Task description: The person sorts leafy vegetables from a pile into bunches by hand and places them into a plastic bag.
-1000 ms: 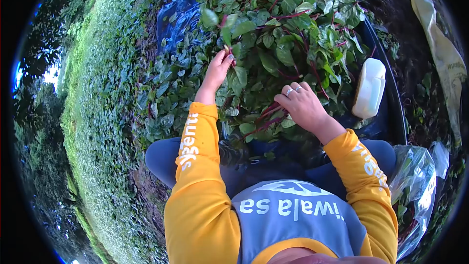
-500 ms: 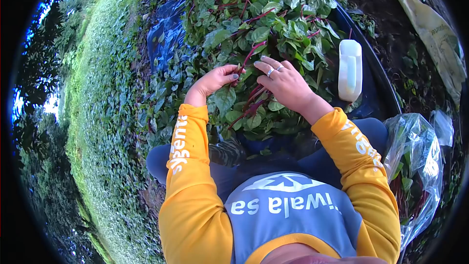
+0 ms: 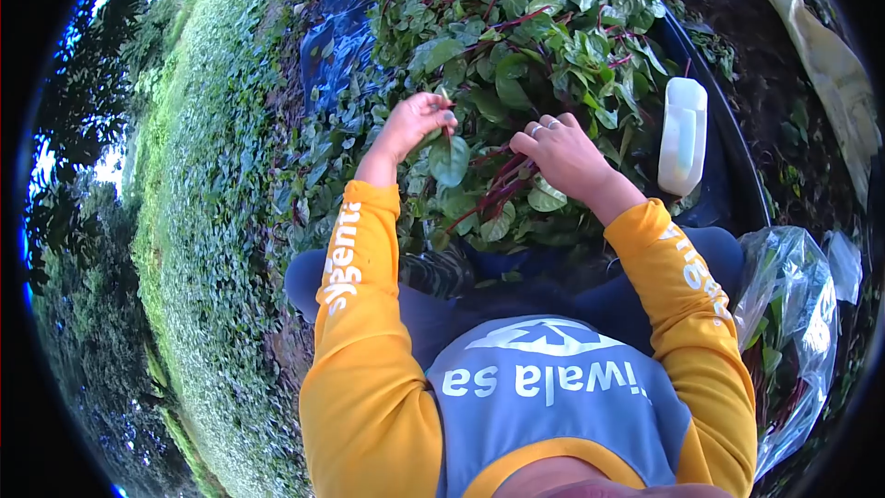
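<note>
My left hand point(image 3: 412, 132) pinches a short red stem, and a single green leaf point(image 3: 449, 160) hangs below the fingertips. To its right, my right hand point(image 3: 560, 157), with rings on its fingers, is closed around a bunch of dark red leafy stems point(image 3: 502, 186). The stems' lower ends point down and left, and the fingertips are partly hidden. Both hands are over a large heap of leafy greens with red stems point(image 3: 525, 14), which look like Malabar spinach.
A whitish plastic container point(image 3: 683, 136) lies right of the heap by the edge of a dark sheet point(image 3: 728, 111). Blue plastic point(image 3: 336, 55) shows at the left. A clear plastic bag point(image 3: 793, 304) with greens stands by my right knee. A pale sack point(image 3: 816, 46) lies at upper right.
My left hand has moved up and away from my right hand, with a leaf now hanging from its pinch. My right hand has closed over the red stems. The view has shifted slightly.
</note>
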